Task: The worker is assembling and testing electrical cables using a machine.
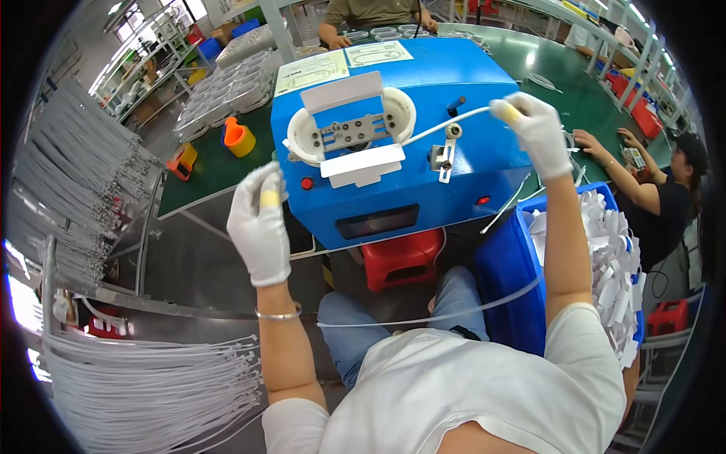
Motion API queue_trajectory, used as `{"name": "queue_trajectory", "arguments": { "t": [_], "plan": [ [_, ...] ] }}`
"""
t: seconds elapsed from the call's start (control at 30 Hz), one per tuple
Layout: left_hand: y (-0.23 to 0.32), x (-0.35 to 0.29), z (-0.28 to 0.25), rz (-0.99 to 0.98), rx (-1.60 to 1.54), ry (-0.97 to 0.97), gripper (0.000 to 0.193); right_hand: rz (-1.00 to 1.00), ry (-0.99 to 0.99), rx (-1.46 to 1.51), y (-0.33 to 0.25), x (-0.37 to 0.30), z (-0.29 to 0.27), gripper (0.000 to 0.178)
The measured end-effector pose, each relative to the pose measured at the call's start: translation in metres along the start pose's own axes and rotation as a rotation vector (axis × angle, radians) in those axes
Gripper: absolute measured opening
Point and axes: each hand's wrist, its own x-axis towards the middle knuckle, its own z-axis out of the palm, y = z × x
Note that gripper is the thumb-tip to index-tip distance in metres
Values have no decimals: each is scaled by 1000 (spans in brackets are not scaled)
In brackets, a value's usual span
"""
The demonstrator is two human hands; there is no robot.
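Note:
A blue benchtop machine [454, 83] stands in front of me. On its top is a white oval winding head [401, 113] with a metal plate [354, 133] in the middle and white flaps. My right hand [533, 136], in a white glove, is closed on a white cable [465, 117] that runs taut from the winding head past a small metal bracket [446, 155]. My left hand [261, 227], gloved too, is raised beside the machine's left side. Its fingers are drawn together; whether anything is between them is hidden. A white strand [423, 319] sags across my lap.
A blue bin [503, 280] full of white pieces stands at my right. Bundles of white cables [151, 378] hang at my left. An orange tape dispenser [239, 138] sits on the green table [215, 170]. A red stool [401, 261] is underneath. Co-workers sit across and at the right.

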Motion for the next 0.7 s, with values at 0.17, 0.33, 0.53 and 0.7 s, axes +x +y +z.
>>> {"name": "queue_trajectory", "arguments": {
  "t": [0.17, 0.33, 0.53, 0.7],
  "plan": [
    [-40, -39, -45, -131, 118, -80, 18, 97, -151, 136, 23, 12, 16, 22],
    [-124, -115, -84, -628, 269, -244, 16, 102, -56, 246, 11, 2, 0, 17],
    [-135, -157, -66, -757, 176, -312, 16, 1, -112, 389, 23, -12, -10, 15],
    [-80, -122, -50, -588, 210, -900, 25, 353, -396, 308, 0, -34, -16, 23]
  ]
}}
